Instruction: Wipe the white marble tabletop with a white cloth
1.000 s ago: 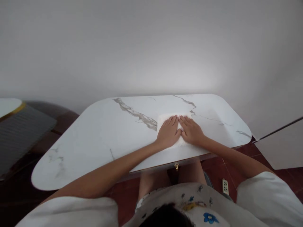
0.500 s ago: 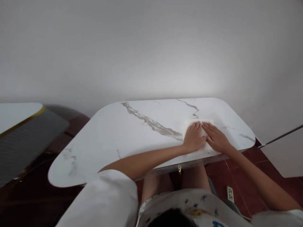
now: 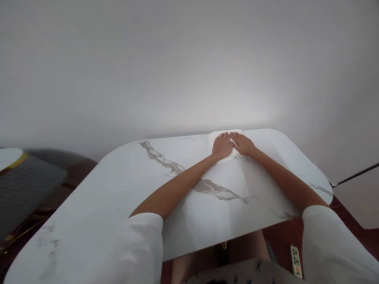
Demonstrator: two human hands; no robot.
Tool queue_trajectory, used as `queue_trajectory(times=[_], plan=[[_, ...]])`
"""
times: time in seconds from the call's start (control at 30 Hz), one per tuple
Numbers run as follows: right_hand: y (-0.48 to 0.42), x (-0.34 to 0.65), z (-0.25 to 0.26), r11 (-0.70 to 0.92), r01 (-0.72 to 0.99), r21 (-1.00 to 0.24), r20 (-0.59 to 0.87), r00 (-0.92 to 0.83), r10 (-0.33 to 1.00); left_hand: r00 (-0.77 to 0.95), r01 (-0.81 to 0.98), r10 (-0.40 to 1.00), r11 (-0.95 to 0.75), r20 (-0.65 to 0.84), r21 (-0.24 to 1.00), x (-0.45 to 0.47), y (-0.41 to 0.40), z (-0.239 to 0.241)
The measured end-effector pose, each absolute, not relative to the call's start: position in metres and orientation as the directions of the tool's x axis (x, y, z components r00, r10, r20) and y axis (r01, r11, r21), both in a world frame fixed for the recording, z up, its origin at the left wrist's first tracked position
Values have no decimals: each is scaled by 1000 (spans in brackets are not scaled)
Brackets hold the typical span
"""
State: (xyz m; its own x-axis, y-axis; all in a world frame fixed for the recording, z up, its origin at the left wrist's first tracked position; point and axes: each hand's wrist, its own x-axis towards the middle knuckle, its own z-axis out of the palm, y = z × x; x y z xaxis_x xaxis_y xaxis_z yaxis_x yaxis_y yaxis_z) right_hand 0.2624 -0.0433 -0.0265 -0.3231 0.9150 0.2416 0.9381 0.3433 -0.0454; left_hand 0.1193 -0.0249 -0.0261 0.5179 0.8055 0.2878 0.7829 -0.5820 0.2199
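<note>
A white cloth [image 3: 214, 137] lies at the far edge of the white marble-patterned table [image 3: 130, 177], close to the wall. My left hand [image 3: 222, 146] presses flat on the cloth with its fingers stretched forward. Beside it, my right hand [image 3: 243, 144] also lies flat on the cloth, its fingers angled toward the left hand. The thumbs come close together, and both palms cover much of the cloth. Both arms reach out across the tabletop.
A plain pale wall [image 3: 189, 71] rises behind the table. At the left is another white-topped piece of furniture with a yellow edge [image 3: 19, 161]. On the red tiled floor to the right lies a power strip [image 3: 295, 260]. My legs are under the table's near edge.
Both hands have slid the cloth forward and to the left, from near the table's front edge to its far edge. My arms are stretched further, and the view has shifted closer.
</note>
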Motion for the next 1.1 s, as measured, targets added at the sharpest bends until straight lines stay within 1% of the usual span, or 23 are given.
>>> queue_trajectory(times=[0.13,0.23,0.33,0.4,0.5,0.67,0.83,0.9,1.0,1.1], plan=[[-12,273,-28,308,949,-64,271,-281,921,570,754,753,-639,329,156,131,15,-32],[-4,289,-30,230,971,-65,279,-203,939,649,694,692,-709,316,127,151,38,-31],[-11,303,-32,160,985,-56,299,-136,945,712,638,638,-762,294,107,169,45,-30],[-24,309,-33,147,988,-54,316,-123,941,733,609,608,-786,305,104,175,37,-30],[-54,309,-32,149,987,-62,313,-122,942,737,587,593,-799,323,126,174,9,-32],[-116,291,-29,131,988,-82,262,-105,959,706,612,640,-767,304,194,154,-58,-30],[-179,261,-27,197,975,-98,280,-163,946,667,646,697,-717,264,260,119,-128,-25],[-206,250,-25,228,968,-104,278,-192,941,653,663,721,-693,233,285,106,-156,-23],[-248,241,-22,253,960,-117,268,-215,939,652,677,745,-655,140,336,94,-195,-18],[-282,247,-21,251,960,-122,258,-214,942,670,663,740,-636,68,394,98,-224,-12]])
